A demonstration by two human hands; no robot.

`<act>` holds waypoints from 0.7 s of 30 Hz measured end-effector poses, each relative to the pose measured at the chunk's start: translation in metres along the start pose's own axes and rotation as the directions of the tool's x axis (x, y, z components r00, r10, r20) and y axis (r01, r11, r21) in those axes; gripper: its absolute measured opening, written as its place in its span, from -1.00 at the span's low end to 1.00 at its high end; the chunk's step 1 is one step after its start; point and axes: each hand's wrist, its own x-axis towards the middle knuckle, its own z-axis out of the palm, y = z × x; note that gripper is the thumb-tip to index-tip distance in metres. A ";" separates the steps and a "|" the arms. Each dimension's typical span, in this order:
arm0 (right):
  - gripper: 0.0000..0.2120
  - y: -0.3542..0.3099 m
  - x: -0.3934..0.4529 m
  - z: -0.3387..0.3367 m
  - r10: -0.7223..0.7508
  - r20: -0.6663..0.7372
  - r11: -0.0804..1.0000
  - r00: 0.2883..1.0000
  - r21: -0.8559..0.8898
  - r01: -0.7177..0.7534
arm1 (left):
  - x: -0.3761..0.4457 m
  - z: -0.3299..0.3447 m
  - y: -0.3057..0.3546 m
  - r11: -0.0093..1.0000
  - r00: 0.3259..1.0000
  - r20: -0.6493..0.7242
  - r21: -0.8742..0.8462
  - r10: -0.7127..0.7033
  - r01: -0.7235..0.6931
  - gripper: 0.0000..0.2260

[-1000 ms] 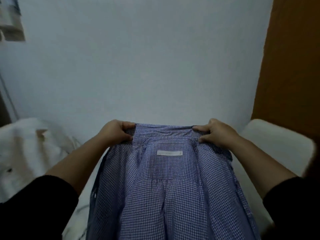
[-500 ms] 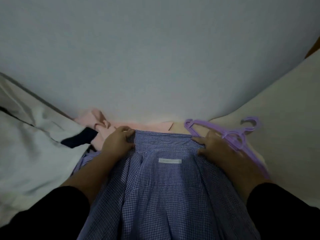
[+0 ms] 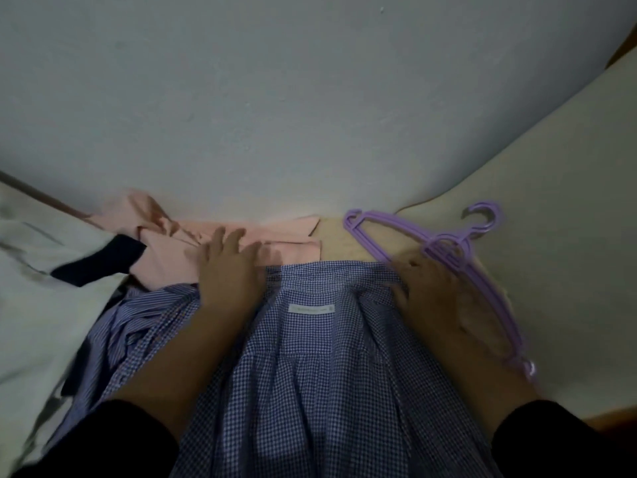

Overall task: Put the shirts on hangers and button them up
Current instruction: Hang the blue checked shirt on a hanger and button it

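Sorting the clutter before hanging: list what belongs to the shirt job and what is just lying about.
For the job: blue checked shirt, purple hangers, pink shirt, striped shirt, left hand, right hand.

Lying about: pale bedding, cream cushion.

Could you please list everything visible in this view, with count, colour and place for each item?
Checked shirt: one, blue and white, centre foreground, collar away from the person, white label showing.
Striped shirt: one, blue and white, crumpled to the left of the checked shirt.
Pink garment: one, pale pink, against the wall beyond the checked shirt.
Pale garment: one, whitish with a dark navy part, far left.
Hangers: purple plastic, apparently stacked, exact count unclear, right of the collar on the cream surface.
Wall: one, pale grey-blue, top of view.
Left hand: fingers spread, over the pink garment and the collar's left end.
Right hand: at the collar's right end, beside the hangers.
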 end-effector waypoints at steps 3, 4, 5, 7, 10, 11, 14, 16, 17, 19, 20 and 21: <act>-0.56 0.014 -0.025 -0.010 0.125 -0.103 0.991 0.987 -0.034 -0.130 | -0.028 0.007 0.047 0.979 0.981 0.040 -0.077 0.192 -0.188 -0.63; -0.47 0.020 -0.033 -0.012 0.172 -0.096 0.982 0.980 -0.064 -0.178 | -0.040 0.013 0.062 0.968 0.971 0.078 -0.131 0.226 -0.215 -0.63; -0.38 0.026 -0.040 -0.013 0.212 -0.083 0.971 0.974 -0.099 -0.220 | -0.053 0.020 0.076 0.959 0.961 0.131 -0.178 0.245 -0.220 -0.60; -0.23 0.040 -0.053 -0.014 0.273 -0.059 0.952 0.960 -0.128 -0.278 | -0.077 0.038 0.096 0.959 0.933 0.268 -0.213 0.241 -0.187 -0.51; -0.09 0.053 -0.064 -0.014 0.350 0.025 0.932 0.936 -0.107 -0.345 | -0.098 0.058 0.105 0.974 0.912 0.364 -0.190 0.190 -0.127 -0.47; -0.07 0.056 -0.065 -0.014 0.363 0.058 0.929 0.930 -0.097 -0.357 | -0.101 0.062 0.105 0.975 0.916 0.359 -0.193 0.179 -0.115 -0.47; -0.04 0.060 -0.066 -0.012 0.353 0.084 0.934 0.932 -0.093 -0.346 | -0.103 0.068 0.105 0.973 0.931 0.323 -0.202 0.171 -0.108 -0.38; -0.05 0.061 -0.064 -0.012 0.360 0.049 0.929 0.932 -0.113 -0.353 | -0.102 0.070 0.105 0.971 0.929 0.322 -0.206 0.183 -0.120 -0.23; -0.07 0.061 -0.062 -0.012 0.352 0.006 0.930 0.936 -0.109 -0.350 | -0.102 0.070 0.105 0.972 0.926 0.328 -0.199 0.186 -0.125 -0.19; -0.09 0.058 -0.060 -0.017 0.367 0.008 0.926 0.930 -0.098 -0.365 | -0.102 0.070 0.105 0.977 0.920 0.345 -0.168 0.185 -0.133 -0.16; -0.10 0.058 -0.059 -0.018 0.381 0.033 0.922 0.924 -0.080 -0.378 | -0.101 0.069 0.105 0.978 0.917 0.355 -0.157 0.184 -0.136 -0.15; -0.11 0.058 -0.059 -0.018 0.388 0.035 0.921 0.921 -0.064 -0.385 | -0.101 0.068 0.105 0.979 0.914 0.363 -0.152 0.182 -0.135 -0.15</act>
